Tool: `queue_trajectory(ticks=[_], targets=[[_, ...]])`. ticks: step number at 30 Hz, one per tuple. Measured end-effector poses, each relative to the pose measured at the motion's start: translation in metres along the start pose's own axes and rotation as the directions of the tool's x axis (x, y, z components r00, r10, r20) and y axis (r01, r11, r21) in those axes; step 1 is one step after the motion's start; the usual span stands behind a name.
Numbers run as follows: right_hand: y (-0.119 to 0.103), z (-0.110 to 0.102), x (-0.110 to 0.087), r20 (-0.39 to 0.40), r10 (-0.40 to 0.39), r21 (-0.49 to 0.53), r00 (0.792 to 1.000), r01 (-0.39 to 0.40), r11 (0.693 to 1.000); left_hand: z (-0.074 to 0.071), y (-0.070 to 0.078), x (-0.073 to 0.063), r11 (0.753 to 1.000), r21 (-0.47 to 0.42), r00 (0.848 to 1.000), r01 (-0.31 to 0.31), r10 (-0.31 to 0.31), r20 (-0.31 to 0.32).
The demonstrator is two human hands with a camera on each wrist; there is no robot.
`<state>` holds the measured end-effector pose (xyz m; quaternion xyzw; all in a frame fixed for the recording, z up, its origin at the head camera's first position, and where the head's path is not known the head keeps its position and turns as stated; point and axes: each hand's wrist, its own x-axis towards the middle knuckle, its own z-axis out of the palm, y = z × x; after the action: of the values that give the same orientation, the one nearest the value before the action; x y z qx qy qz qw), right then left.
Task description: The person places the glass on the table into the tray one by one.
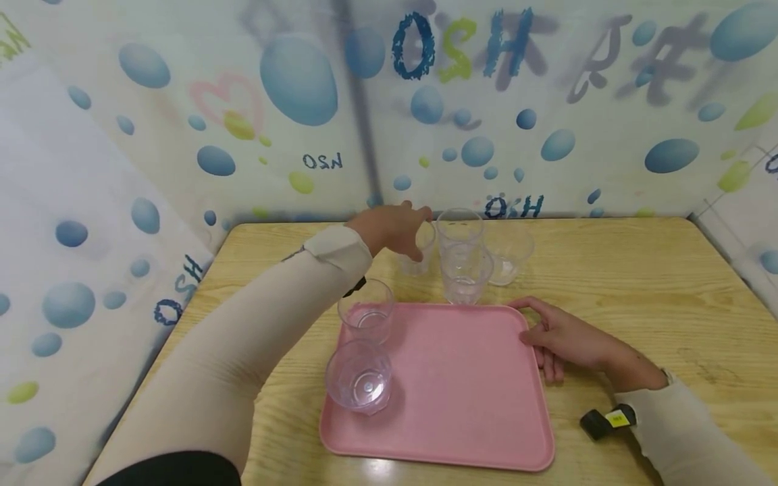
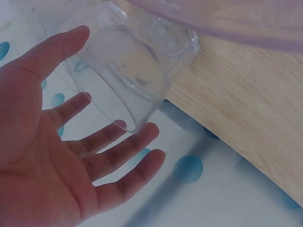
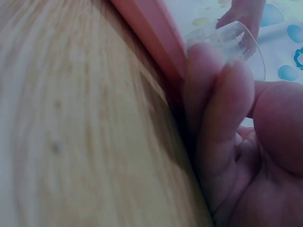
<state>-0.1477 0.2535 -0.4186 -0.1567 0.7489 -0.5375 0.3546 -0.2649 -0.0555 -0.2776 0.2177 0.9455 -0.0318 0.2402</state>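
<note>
At the back of the table, my left hand (image 1: 395, 228) reaches to a clear plastic cup (image 1: 416, 262). Its thumb and fingers are spread around that cup's rim, as the left wrist view shows with the cup (image 2: 125, 78) between thumb and fingers (image 2: 125, 158). On the right, my right hand (image 1: 574, 339) grips the back right corner of a pink tray (image 1: 462, 385), thumb at the rim and other fingers bent beside it. Two clear cups stand along the tray's left side, one nearer (image 1: 360, 378) and one farther back (image 1: 367, 314).
Right of the left hand, more clear cups stand close together: a back one (image 1: 460, 226), a front one (image 1: 465, 273) near the tray's far edge, and a wide one (image 1: 509, 256). The wooden table (image 1: 656, 290) meets a patterned sheet (image 1: 547, 135) at its back edge.
</note>
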Motion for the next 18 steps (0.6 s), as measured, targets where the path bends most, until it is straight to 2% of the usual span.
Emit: queue_trajectory(ticks=[7,18], targets=[[-0.002,0.002,0.0,0.012,-0.02,0.005,1.0,0.02,1.0,0.004,0.0,-0.007,1.0,-0.001,1.0,-0.002,0.002,0.007],[-0.004,0.002,-0.002,0.009,-0.041,-0.017,0.999,0.041,0.999,0.014,-0.004,-0.019,0.996,0.054,0.994,-0.066,0.07,-0.082]])
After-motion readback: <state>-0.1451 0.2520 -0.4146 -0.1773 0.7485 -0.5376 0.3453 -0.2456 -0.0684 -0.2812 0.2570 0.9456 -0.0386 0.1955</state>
